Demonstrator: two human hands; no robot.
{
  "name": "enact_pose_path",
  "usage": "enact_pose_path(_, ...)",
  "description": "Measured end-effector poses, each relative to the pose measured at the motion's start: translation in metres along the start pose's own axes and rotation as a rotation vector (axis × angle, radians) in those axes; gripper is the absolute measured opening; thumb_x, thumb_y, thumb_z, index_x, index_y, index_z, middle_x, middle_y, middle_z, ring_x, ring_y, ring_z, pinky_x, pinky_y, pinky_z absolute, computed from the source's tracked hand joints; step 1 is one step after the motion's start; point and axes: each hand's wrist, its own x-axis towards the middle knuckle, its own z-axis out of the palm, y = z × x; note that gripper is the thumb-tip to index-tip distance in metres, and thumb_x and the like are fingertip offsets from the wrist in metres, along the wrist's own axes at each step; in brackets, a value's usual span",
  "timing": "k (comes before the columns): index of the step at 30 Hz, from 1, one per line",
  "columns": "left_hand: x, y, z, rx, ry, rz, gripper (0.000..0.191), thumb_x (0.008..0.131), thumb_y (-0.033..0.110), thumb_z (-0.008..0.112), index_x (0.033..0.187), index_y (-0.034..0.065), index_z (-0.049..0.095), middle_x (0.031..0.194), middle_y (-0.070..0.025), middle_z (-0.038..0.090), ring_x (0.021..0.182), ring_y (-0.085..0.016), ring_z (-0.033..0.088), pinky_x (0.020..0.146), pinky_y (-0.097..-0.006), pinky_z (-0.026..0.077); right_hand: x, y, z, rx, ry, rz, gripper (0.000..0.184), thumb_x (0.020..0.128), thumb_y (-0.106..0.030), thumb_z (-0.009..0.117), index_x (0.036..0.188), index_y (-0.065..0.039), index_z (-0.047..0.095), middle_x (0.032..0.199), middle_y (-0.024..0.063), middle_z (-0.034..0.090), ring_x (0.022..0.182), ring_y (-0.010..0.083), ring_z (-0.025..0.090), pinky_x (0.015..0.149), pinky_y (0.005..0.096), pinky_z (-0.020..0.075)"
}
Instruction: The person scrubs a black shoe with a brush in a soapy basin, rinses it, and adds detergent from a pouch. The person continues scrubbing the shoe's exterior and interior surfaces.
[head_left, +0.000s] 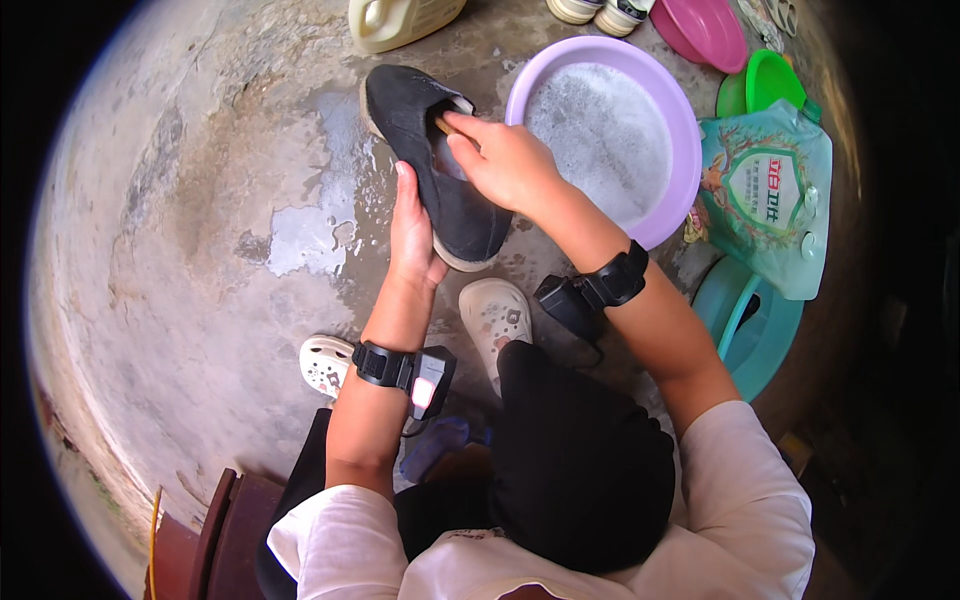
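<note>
A black fabric slip-on shoe (409, 97) with a pale sole is held up over the wet floor. My left hand (412, 225) grips it from below and along its left side. At the shoe's opening, my right hand (502, 157) holds a wooden-looking brush handle (445, 126). The handle's far part is inside the shoe, so its working end is hidden. Whitish, wet-looking suds show on the lining under my right fingers. Just right of the shoe stands a lilac plastic basin (682, 157) with foamy water (596, 139) in it.
A detergent pouch (772, 195) with writing leans over a teal basin (780, 330). Green (776, 79) and pink (701, 30) basins stand behind, near white shoes (600, 15) and a cream jug (405, 22). Water (311, 232) wets the concrete floor (180, 300). A brown wooden piece (240, 525) sits at lower left.
</note>
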Motion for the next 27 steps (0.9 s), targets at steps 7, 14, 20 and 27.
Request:
enact_pose_path(7,0.022,-0.005,-0.03,-0.112,-0.086,-0.099,0.068,0.087,0.061,0.041,0.127,0.0056,0.045,0.119,-0.0112,0.056,0.106,-0.024,0.057,0.094,-0.0375,0.045,-0.026,0.006,-0.013,-0.132,-0.139,0.041,0.037,0.087,-0.034,0.046,0.117,-0.017,0.059,0.087,0.016,0.066,0.084,0.0356,0.063,0.074,0.0446,0.0498)
enact_pose_path(14,0.026,-0.02,-0.04,-0.202,-0.038,-0.212,0.074,0.086,0.064,0.037,0.131,0.0049,0.04,0.128,-0.0159,0.051,0.113,-0.028,0.054,0.098,-0.0409,0.042,-0.006,0.007,0.008,-0.2,-0.156,0.046,0.035,0.086,-0.034,0.043,0.106,-0.014,0.063,0.091,0.0143,0.066,0.084,0.0357,0.063,0.074,0.0449,0.0501)
enact_pose_path(20,0.024,-0.015,-0.036,-0.116,0.019,-0.097,0.081,0.083,0.069,0.037,0.134,0.0054,0.037,0.13,-0.0147,0.048,0.118,-0.028,0.049,0.1,-0.0416,0.039,0.024,0.004,0.041,-0.271,-0.1,0.086,0.034,0.086,-0.035,0.042,0.104,-0.015,0.063,0.088,0.0132,0.067,0.084,0.0323,0.064,0.071,0.0428,0.051)
enact_pose_path(27,0.032,-0.015,-0.057,-0.233,-0.005,-0.107,0.072,0.087,0.062,0.038,0.133,0.0067,0.039,0.13,-0.0132,0.049,0.117,-0.029,0.049,0.101,-0.0411,0.039,0.011,-0.011,0.006,-0.269,-0.245,0.055,0.038,0.086,-0.034,0.044,0.114,-0.018,0.062,0.096,0.0122,0.066,0.089,0.0314,0.063,0.077,0.0412,0.0496)
